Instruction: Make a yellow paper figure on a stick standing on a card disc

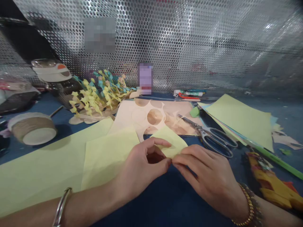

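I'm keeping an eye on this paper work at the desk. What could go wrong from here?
The small pale yellow paper pinched between the left hand and right hand could crease or tear. The scissors lie close to the right hand, so a knuckle might knock them. The left forearm lies over a yellow sheet and could drag it.

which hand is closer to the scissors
Right. The right hand sits just in front of the steel scissors; the left hand is farther off, past the right hand, both pinching the yellow paper.
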Tool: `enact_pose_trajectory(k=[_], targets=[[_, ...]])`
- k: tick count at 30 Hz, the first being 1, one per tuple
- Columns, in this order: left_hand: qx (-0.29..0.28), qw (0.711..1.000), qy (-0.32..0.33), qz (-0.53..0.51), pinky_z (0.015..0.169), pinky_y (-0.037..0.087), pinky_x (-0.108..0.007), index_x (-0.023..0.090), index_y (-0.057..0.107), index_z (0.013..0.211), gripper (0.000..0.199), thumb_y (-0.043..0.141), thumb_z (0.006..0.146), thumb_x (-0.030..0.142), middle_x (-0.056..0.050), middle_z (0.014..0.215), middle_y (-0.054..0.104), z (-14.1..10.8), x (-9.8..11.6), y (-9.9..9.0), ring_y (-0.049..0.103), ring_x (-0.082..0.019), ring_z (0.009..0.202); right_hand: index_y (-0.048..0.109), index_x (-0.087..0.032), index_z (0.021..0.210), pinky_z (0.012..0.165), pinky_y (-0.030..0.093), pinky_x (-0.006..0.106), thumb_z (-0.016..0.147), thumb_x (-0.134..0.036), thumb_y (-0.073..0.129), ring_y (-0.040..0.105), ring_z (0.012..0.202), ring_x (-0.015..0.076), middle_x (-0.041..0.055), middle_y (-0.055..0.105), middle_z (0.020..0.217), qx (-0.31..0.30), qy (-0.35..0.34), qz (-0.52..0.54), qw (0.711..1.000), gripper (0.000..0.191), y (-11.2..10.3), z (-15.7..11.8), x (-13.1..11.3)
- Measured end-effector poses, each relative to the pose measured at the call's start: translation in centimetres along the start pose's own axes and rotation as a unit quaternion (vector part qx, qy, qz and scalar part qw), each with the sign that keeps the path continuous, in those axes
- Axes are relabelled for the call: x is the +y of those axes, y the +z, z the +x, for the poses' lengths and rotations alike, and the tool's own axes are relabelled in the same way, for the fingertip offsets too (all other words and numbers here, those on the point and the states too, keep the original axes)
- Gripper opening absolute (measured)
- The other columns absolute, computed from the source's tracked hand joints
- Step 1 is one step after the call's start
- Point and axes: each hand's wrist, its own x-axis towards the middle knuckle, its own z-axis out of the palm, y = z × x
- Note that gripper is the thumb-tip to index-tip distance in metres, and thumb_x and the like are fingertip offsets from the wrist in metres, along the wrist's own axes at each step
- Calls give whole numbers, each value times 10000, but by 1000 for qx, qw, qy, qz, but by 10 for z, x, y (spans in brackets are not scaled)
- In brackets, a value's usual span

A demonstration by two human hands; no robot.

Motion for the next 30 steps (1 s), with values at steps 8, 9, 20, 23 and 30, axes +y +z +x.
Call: enact_pose_trajectory(k=[8,9,20,23,30], targets=[[10,1000,-3,13,511,395,-155,232,598,976,242,644,741,202,76,605,590,-3,0,0,540,-74,564,636,-177,877,627,442,300,914,-179,521,591,695,161,25,641,794,-9,7,2,1000,120,1,2,-2],[10,1000,-4,14,504,392,-153,236,600,976,243,647,739,206,77,601,589,-3,-1,0,538,-73,558,634,-179,880,622,440,302,918,-181,515,590,694,162,25,639,796,-10,7,1,1000,125,0,2,-2],[16,1000,10,10,518,406,-157,231,591,973,261,642,726,162,77,615,602,-1,-3,2,557,-75,568,602,-203,883,647,433,300,902,-191,541,578,699,158,4,629,800,-25,19,5,999,65,1,0,-3],[20,1000,16,10,530,413,-165,236,584,991,260,645,742,190,76,618,592,-2,-4,1,563,-82,583,593,-214,898,663,451,292,888,-188,561,590,730,155,1,633,818,-16,28,38,999,42,0,1,-3],[43,999,-1,-2,599,466,-216,235,543,1039,284,632,771,222,53,646,640,-2,-2,-1,640,-129,643,489,-265,913,463,458,165,864,-226,573,546,516,74,-69,531,677,4,254,244,936,105,3,-1,-5]])
